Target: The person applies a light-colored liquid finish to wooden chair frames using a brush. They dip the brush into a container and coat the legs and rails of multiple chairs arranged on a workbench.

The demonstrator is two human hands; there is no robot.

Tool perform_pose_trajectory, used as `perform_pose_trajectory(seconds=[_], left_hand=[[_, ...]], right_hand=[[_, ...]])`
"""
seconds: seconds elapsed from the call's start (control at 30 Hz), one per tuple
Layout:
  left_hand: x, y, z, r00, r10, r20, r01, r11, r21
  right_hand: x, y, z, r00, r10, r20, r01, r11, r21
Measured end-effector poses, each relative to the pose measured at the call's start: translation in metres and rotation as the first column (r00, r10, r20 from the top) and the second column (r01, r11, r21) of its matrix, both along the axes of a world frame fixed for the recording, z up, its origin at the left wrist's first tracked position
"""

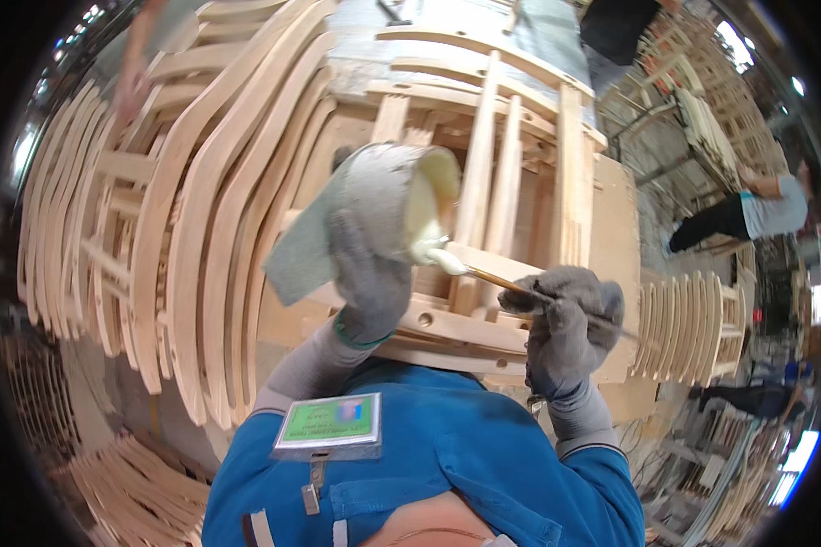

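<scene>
Step in hand, as judged: loading a brush with white glue from a tilted pot, over a partly built wooden chair frame.

Left hand (367, 273), in a grey work glove, is wrapped around the glue pot (394, 202), fingers closed on its side and back. The pot is tipped so its mouth faces the person's right; pale creamy glue shows inside and along the lip. A grey rag (303, 248) hangs from under the pot on the left.

Right hand (566, 319), also grey-gloved, is closed in a fist-like pinch on the thin wooden handle of the brush (483, 273). The handle runs up and left from the fingers. The brush tip, coated white, sits at the lower lip of the pot, touching it or just at it; exact contact cannot be told.

The chair frame (520, 182) lies directly beyond and below both hands, its slats upright and a curved rail (447, 324) with round holes just under the hands. No glue is seen on the rail.

The next move would likely call for lifting the loaded tip clear without dripping, then carrying it down to a hole or joint on the rail nearby. The pot needs to be kept from tipping further.

Around: curved bent-wood chair parts (210, 210) stacked to the left, more stacks (693, 328) to the right, other people well apart in the background.
</scene>
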State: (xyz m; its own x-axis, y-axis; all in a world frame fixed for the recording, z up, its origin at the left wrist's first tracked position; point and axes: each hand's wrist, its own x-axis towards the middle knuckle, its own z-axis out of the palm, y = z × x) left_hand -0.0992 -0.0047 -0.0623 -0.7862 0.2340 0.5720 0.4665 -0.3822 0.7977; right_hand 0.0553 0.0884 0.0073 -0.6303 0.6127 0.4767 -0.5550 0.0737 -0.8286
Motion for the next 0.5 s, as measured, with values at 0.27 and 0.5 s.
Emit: perform_pose_trajectory(seconds=[0.27,0.5], left_hand=[[-0.021,-0.001,0.022,0.848,-0.361,0.387,0.209,0.9,0.383],[-0.046,-0.012,0.031,0.665,-0.585,0.463,0.29,0.775,0.562]], right_hand=[[-0.011,0.18,0.04,0.885,-0.418,0.204,0.439,0.896,-0.064],[-0.026,0.376,-0.042,0.638,-0.617,0.46,0.619,0.767,0.169]])
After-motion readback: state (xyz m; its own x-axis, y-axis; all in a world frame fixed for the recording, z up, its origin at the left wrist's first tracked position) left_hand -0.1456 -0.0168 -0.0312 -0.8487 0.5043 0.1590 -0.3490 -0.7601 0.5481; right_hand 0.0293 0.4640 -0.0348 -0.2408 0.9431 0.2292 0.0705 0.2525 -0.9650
